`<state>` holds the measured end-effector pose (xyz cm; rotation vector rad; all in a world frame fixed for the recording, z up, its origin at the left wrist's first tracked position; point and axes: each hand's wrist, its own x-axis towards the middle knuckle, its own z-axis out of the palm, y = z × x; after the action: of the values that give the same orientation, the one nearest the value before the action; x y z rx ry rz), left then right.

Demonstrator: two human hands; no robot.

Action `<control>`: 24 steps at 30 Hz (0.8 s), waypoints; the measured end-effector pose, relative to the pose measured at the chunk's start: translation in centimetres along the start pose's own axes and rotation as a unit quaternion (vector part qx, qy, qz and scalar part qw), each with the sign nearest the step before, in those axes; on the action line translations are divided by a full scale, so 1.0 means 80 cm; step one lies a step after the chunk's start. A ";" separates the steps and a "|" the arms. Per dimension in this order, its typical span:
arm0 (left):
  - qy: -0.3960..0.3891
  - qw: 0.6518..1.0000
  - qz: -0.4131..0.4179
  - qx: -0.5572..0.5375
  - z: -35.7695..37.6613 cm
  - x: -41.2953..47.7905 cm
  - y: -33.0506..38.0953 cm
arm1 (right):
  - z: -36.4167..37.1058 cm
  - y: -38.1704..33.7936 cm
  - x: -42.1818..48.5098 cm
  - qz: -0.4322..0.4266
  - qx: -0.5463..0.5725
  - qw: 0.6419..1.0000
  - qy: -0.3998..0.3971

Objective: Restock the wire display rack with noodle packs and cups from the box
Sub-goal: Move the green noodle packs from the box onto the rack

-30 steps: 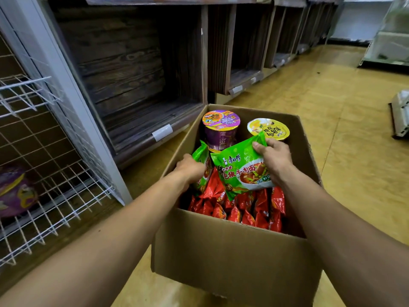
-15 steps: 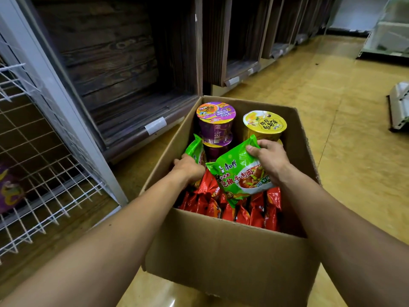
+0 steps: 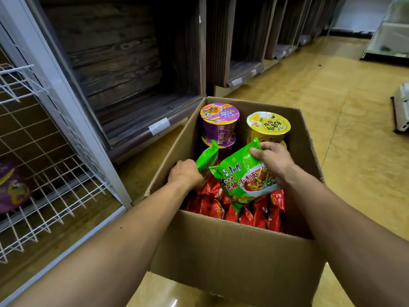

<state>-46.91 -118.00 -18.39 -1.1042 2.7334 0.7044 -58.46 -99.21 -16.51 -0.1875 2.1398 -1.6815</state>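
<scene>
Head view, right hand [image 3: 273, 161] grips green pack [image 3: 241, 176], left hand [image 3: 184, 175] second pack [image 3: 207, 157]

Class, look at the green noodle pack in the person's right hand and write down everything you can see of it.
The green noodle pack is a glossy, sealed plastic bag with Chinese lettering and a picture of a bowl of noodles. It is tilted, and the right hand grips its upper corner with the thumb on the front. It is held inside the cardboard box, above the red packs and in front of the yellow cup. Its lower end overlaps the red packs; whether they touch is unclear.
</scene>
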 end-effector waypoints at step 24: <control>0.125 0.967 0.150 -0.164 -0.046 0.003 0.005 | 0.012 -0.041 -0.013 -0.027 0.145 0.988 -0.051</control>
<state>-47.06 -119.59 -15.01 -0.8884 3.1222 1.1689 -57.60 -100.55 -13.33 -0.2425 1.8054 -1.9467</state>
